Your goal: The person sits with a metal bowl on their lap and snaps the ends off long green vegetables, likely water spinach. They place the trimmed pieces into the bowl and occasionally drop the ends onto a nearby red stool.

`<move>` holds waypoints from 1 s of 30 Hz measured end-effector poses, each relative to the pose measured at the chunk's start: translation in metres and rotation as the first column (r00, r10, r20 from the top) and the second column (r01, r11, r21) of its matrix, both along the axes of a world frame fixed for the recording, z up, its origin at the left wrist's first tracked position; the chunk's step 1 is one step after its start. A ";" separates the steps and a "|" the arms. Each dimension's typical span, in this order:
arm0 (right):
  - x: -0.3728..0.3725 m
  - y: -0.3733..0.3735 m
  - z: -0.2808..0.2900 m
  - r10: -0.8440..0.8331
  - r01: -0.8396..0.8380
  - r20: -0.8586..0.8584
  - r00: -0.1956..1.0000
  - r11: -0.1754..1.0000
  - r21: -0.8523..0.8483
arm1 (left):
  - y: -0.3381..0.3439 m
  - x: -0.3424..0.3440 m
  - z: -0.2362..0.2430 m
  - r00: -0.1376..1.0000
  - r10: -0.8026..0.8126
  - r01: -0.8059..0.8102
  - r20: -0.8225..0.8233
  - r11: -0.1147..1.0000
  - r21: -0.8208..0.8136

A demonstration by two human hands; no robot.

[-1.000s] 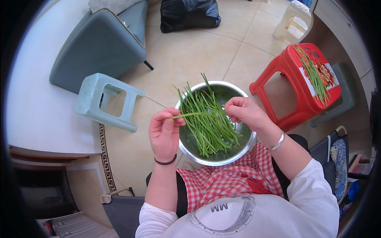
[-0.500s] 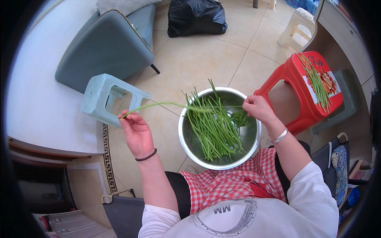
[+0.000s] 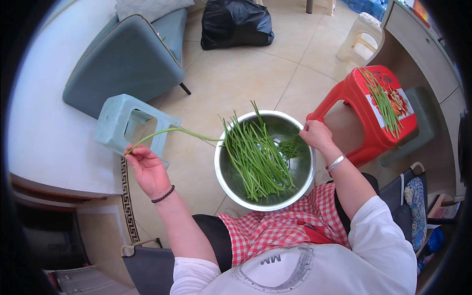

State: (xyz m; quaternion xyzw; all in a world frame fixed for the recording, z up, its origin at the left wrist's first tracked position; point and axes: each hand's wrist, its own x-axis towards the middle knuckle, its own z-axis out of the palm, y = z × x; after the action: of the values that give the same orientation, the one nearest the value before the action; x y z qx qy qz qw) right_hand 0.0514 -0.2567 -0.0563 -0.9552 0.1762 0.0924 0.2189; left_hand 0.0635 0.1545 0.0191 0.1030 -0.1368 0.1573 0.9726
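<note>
My left hand (image 3: 147,169), out to the left of the bowl, pinches one end of a long garlic scape (image 3: 169,130). The scape arches rightward to the bowl's left rim. Over the right rim of the steel bowl (image 3: 221,184), my right hand (image 3: 317,134) has its fingertips pressed together; what they grip is too small to make out. Many cut garlic scapes (image 3: 255,162) lie in the bowl, some poking past its far rim. A small heap of thin green tips (image 3: 289,147) sits at the bowl's right inside.
More garlic scapes (image 3: 382,103) lie on a red stool (image 3: 361,81) at the right. A pale blue stool (image 3: 112,120) stands left, below a blue-grey armchair (image 3: 123,64). A black plastic bag (image 3: 236,24) rests on the far floor. Beneath the bowl is a checked apron (image 3: 275,226).
My left hand has moved left and slightly nearer, drawing the scape left so its far end is at the bowl's left rim. My right hand stays by the right rim. The view has shifted slightly.
</note>
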 end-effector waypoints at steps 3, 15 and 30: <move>0.001 -0.006 -0.003 -0.002 -0.007 -0.072 0.997 0.992 -0.127 | 0.005 0.000 0.000 1.000 0.015 -0.015 0.001 1.000 -0.006; -0.002 0.003 -0.004 0.156 -0.170 -0.087 0.984 0.966 -0.197 | -0.057 -0.015 -0.003 0.988 -0.143 0.154 -0.056 0.916 0.371; -0.064 0.095 0.065 0.345 -0.396 0.269 0.899 0.381 0.835 | -0.135 -0.048 -0.029 0.863 -0.355 0.502 -0.360 0.689 0.524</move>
State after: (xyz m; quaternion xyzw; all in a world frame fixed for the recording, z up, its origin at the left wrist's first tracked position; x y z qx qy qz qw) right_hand -0.0128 -0.1619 0.0090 -0.7236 -0.1190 0.1915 0.6524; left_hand 0.0152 0.0196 -0.0101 0.3883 -0.0863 -0.1403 0.9067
